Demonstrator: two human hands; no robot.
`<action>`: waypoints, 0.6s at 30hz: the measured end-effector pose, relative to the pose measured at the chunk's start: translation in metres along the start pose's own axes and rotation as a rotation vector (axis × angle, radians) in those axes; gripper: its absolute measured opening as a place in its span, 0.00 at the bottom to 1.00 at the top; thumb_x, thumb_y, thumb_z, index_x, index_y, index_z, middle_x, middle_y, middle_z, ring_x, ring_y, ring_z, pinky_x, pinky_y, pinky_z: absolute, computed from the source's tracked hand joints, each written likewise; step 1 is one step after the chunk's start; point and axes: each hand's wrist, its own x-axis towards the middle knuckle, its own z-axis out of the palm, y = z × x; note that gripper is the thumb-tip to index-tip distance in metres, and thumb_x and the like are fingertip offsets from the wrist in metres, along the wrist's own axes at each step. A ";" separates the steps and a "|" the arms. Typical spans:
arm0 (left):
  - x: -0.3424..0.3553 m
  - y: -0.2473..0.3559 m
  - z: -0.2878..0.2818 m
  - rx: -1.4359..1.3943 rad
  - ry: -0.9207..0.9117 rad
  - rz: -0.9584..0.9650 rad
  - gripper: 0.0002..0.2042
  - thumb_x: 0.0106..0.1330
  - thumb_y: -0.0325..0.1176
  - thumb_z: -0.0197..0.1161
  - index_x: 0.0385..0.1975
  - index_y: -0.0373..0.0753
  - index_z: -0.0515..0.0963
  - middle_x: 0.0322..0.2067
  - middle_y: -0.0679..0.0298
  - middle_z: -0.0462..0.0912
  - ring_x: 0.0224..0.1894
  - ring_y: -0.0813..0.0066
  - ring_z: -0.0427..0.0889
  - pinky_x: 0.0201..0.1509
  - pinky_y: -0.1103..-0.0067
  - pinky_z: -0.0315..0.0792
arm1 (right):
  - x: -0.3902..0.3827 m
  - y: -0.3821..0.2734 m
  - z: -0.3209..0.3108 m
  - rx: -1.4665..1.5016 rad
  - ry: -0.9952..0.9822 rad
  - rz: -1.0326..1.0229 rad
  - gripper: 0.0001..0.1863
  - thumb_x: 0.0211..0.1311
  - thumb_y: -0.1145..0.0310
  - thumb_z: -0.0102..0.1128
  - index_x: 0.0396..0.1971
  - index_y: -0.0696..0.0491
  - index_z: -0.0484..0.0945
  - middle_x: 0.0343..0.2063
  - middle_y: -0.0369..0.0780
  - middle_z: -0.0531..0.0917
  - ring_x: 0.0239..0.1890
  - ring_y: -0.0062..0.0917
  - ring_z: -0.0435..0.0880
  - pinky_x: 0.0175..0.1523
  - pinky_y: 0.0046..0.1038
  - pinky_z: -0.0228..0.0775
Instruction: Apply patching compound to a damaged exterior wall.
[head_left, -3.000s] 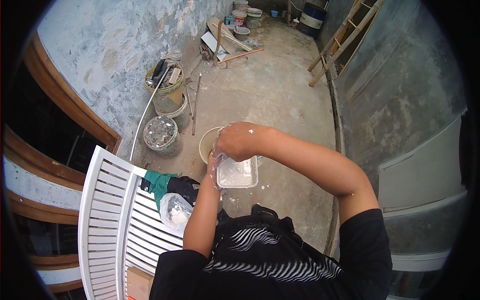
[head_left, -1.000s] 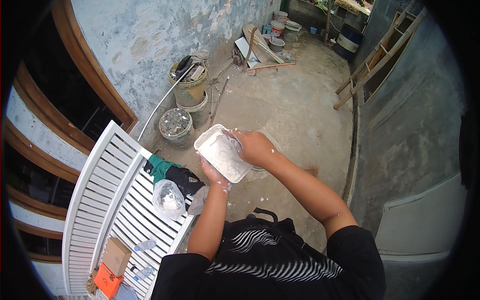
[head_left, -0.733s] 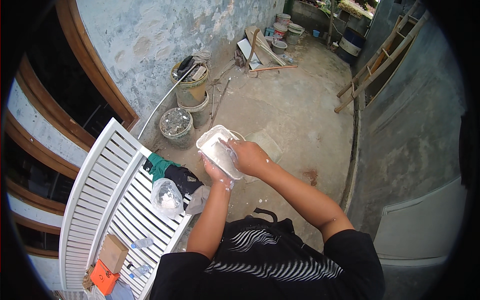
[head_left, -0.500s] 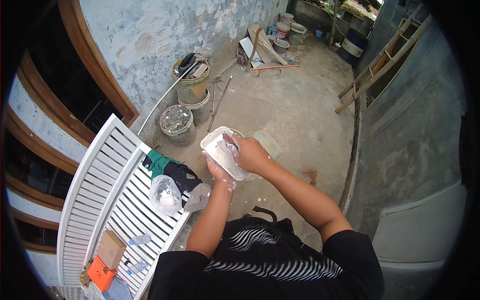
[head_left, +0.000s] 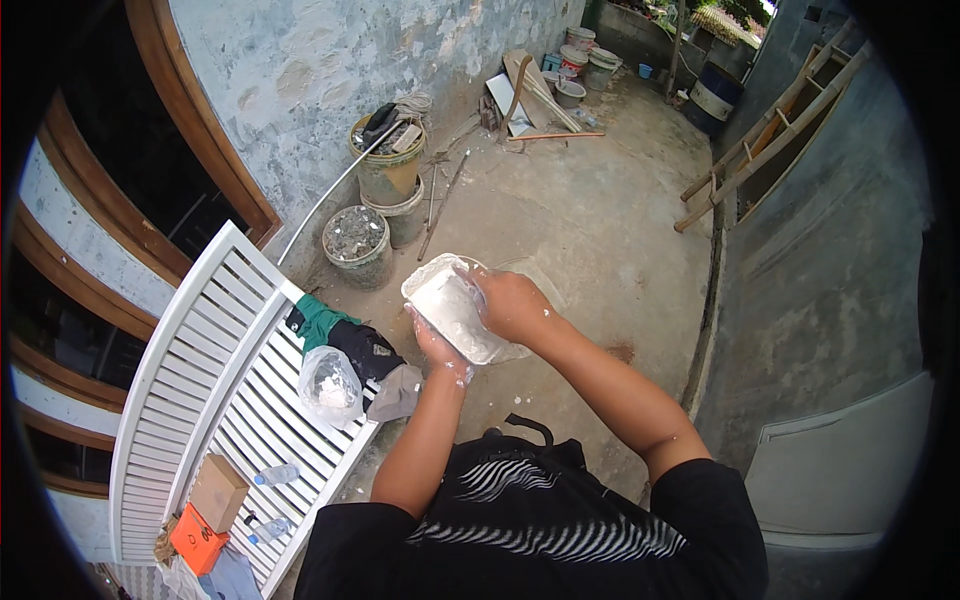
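Observation:
A white plastic tub [head_left: 428,268] filled with white paste or powder [head_left: 448,303] is held up in front of my body, tilted a little. My left hand [head_left: 434,343] grips it from below and along its near left side, with white smears on the fingers and wrist. Over the tub's right side, my right hand [head_left: 512,305] reaches in with its fingers curled and whitened. Whatever those fingers hold is hidden behind the hand. Beyond the tub, a pale flat piece [head_left: 543,283] lies on the concrete floor.
A white slatted bench [head_left: 225,400] at left carries a clear plastic bag [head_left: 331,388], dark and green cloth [head_left: 362,350], bottles [head_left: 277,475] and a box [head_left: 218,492]. Rubble buckets [head_left: 357,248] stand by the wall. A wooden ladder [head_left: 770,135] leans at right.
My right hand has moved slightly right and turned within the tub, and more of the white contents shows. My left hand keeps its grip. The view has shifted slightly.

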 end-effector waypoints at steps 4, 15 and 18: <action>-0.003 -0.003 0.004 0.059 0.125 -0.028 0.32 0.70 0.60 0.32 0.63 0.42 0.62 0.61 0.58 0.66 0.62 0.57 0.67 0.66 0.64 0.59 | -0.007 -0.009 0.023 -0.031 -0.004 -0.076 0.21 0.47 0.73 0.56 0.46 0.57 0.75 0.32 0.51 0.82 0.34 0.46 0.82 0.41 0.42 0.74; -0.012 0.010 -0.012 0.037 -0.001 0.004 0.32 0.71 0.58 0.33 0.63 0.39 0.62 0.60 0.57 0.67 0.60 0.57 0.69 0.65 0.64 0.62 | 0.000 -0.006 -0.013 0.136 0.107 -0.100 0.21 0.48 0.75 0.58 0.46 0.59 0.75 0.34 0.53 0.81 0.36 0.49 0.79 0.43 0.42 0.72; -0.013 0.014 -0.009 0.057 -0.005 0.020 0.31 0.71 0.57 0.33 0.63 0.39 0.62 0.60 0.57 0.68 0.60 0.57 0.69 0.65 0.64 0.62 | -0.001 -0.005 -0.008 0.176 0.211 -0.096 0.22 0.48 0.75 0.58 0.47 0.60 0.75 0.34 0.53 0.81 0.37 0.48 0.79 0.44 0.41 0.71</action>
